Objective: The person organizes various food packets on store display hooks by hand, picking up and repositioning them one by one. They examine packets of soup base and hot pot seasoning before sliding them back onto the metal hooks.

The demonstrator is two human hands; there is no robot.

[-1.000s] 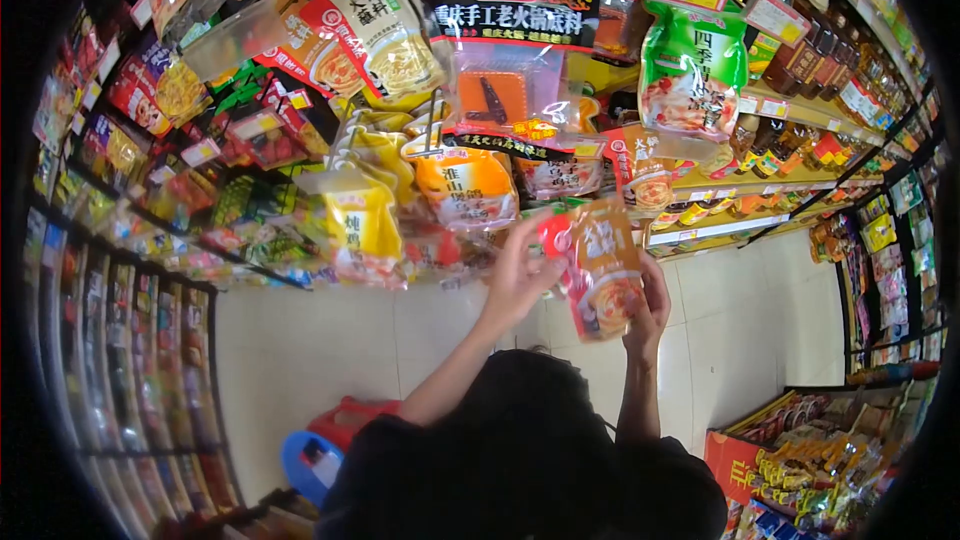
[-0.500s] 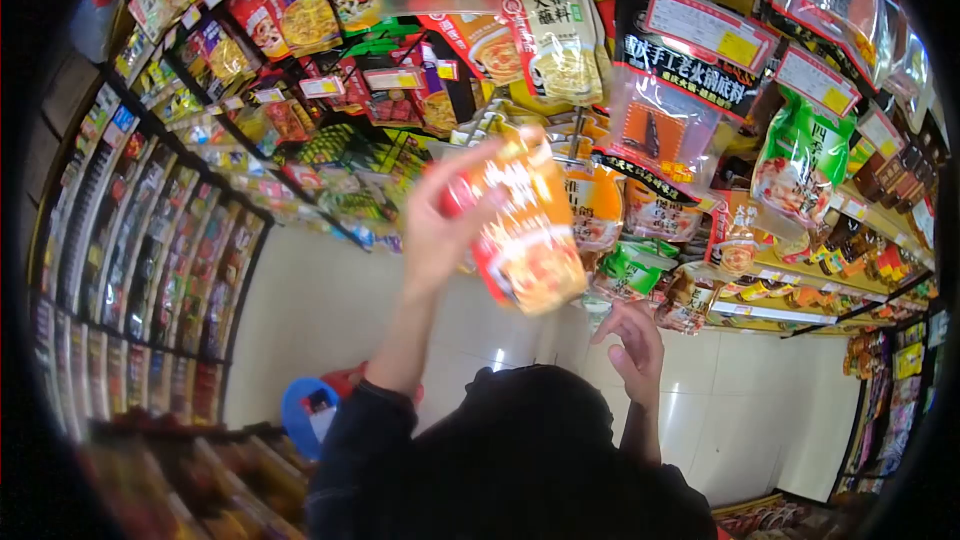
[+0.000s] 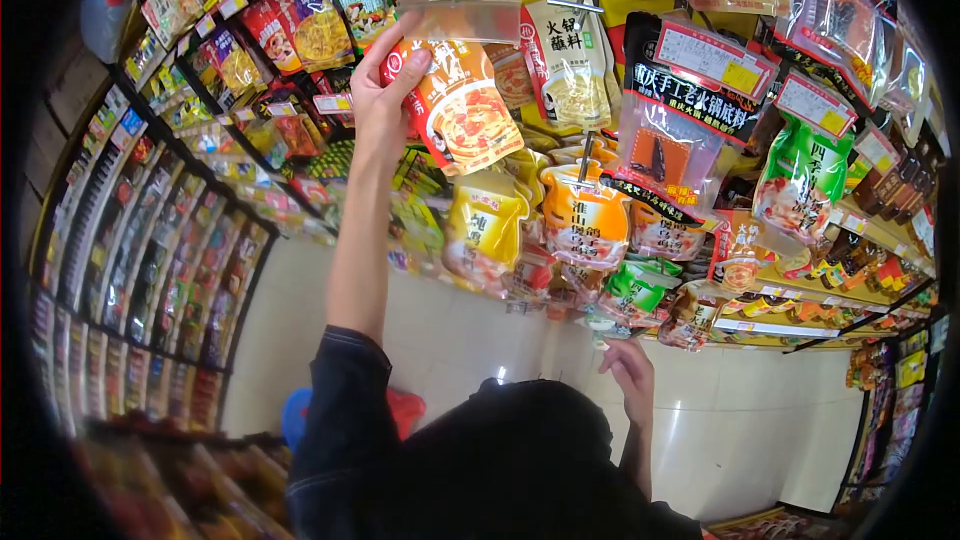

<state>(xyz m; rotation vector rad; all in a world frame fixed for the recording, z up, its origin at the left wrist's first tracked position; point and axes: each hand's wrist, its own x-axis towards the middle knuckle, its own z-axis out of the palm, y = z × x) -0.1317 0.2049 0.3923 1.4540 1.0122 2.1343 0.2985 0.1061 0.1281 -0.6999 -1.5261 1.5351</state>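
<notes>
My left hand (image 3: 388, 80) is raised to the hanging display and grips an orange-and-red seasoning packet (image 3: 468, 105) by its left edge, thumb in front. A bowl of food is printed on the packet, which tilts slightly under a clear plastic label holder (image 3: 462, 18). Just right of it hangs a pale dipping sauce packet (image 3: 572, 65). Below are a gold pouch (image 3: 485, 225) and an orange soup pouch (image 3: 585, 218). My right hand (image 3: 630, 372) is low, under the lowest pouches, its fingers loosely bent and apart with nothing visible in them.
A large black-topped hotpot base bag (image 3: 675, 120) and a green pouch (image 3: 803, 175) hang on the right. Shelves of packets (image 3: 150, 270) line the left side. Tiled floor (image 3: 700, 420) lies below, with a blue-and-red object (image 3: 405, 410) partly behind my left arm.
My left hand has carried the orange-and-red packet up and left to the label holder, uncovering the gold pouch. My right hand has dropped slightly.
</notes>
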